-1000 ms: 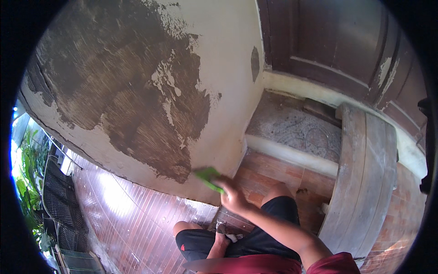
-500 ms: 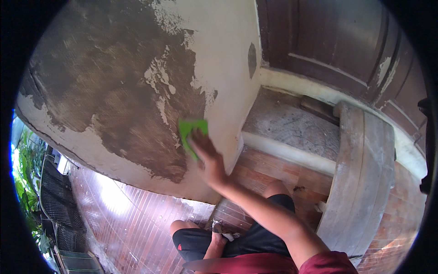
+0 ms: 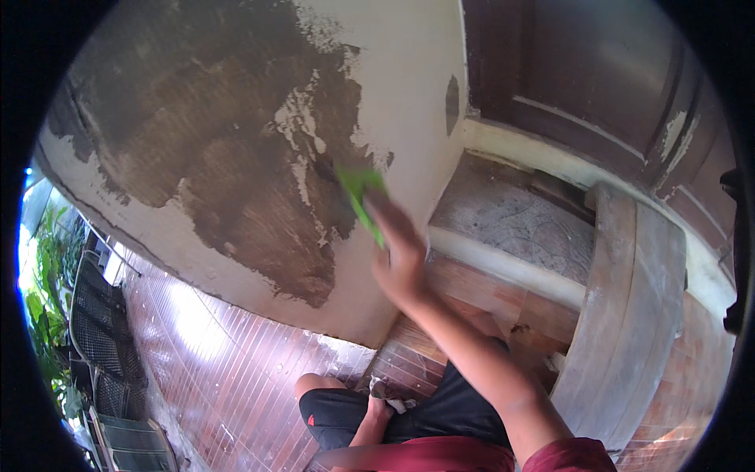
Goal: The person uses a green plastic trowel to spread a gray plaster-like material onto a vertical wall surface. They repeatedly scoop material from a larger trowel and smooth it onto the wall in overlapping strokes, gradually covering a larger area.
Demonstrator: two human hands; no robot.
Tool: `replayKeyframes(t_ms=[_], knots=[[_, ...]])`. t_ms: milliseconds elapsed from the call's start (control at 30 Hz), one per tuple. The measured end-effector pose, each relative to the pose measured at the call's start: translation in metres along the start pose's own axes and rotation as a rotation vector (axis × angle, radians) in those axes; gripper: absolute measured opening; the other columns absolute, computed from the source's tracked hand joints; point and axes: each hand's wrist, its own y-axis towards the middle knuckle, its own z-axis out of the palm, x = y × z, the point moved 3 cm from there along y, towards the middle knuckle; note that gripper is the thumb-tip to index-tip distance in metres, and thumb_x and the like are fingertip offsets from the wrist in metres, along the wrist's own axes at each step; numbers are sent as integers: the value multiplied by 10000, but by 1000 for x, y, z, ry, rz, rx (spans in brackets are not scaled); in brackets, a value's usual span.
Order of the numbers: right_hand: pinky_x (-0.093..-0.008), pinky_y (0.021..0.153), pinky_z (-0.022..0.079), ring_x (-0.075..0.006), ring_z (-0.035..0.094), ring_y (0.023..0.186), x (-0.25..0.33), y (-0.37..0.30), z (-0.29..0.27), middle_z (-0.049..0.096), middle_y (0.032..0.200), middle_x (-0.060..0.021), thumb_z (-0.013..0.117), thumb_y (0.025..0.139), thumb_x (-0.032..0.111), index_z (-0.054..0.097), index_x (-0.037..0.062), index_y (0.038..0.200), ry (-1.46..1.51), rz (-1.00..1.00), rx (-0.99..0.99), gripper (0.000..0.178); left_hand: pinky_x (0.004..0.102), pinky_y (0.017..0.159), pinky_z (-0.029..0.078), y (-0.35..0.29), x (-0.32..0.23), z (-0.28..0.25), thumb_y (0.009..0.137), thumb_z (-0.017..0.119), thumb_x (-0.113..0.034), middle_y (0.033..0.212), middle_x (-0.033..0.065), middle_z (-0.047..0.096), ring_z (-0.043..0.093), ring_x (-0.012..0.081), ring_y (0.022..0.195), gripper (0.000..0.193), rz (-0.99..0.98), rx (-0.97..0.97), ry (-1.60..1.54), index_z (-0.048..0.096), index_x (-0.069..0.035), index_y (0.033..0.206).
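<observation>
My right hand [image 3: 397, 240] grips a flat green hand tool [image 3: 362, 187], blurred by motion, so its exact kind is unclear. The tool is at the wall [image 3: 409, 102], by the right edge of a large brown patch [image 3: 236, 181] where the pale coat is gone; whether it touches cannot be told. Ragged pale flakes [image 3: 297, 118] stand out within the brown. Low between my knees, my left hand [image 3: 378, 409] is closed by a crumpled greyish-white thing [image 3: 381, 389] that I cannot make out.
A curved wooden bench [image 3: 617, 307] stands on the right, beside a concrete step [image 3: 511, 212] below a dark panelled door [image 3: 582, 71]. Black woven chairs [image 3: 106, 330] and green plants [image 3: 47, 291] line the left. Reddish floor boards [image 3: 236, 354] run underneath.
My right hand and the green tool have moved up and to the right along the wall. The view has shifted slightly. My left hand stays low between my knees.
</observation>
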Motion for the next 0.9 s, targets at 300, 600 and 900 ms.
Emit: replayKeyframes(t_ms=[300,600,900], knots=[[-464,1105,356,-330,458,1306,44,91,29,573,1312,-148,470,637,-186,609,113,1262,-87,-260,135,707,480,900,497,-4,1,13,927,552,-254,979,106,635,613,285,947,213,49,-39,-130,601,-98,1063],[-445,1000,448,-345,565,1191,45,-76,-8,599,1263,-178,556,721,-144,612,54,1229,1,-44,468,548,535,843,505,-12,-8,31,919,549,-225,861,83,577,605,303,864,147,40,-169,0,572,-98,988],[-426,906,505,-417,588,1107,60,111,12,577,1239,-264,524,742,-122,501,13,1333,-51,-115,53,606,542,842,510,-27,-12,45,931,524,-242,871,102,589,619,321,872,184,46,-137,9,557,-73,994]])
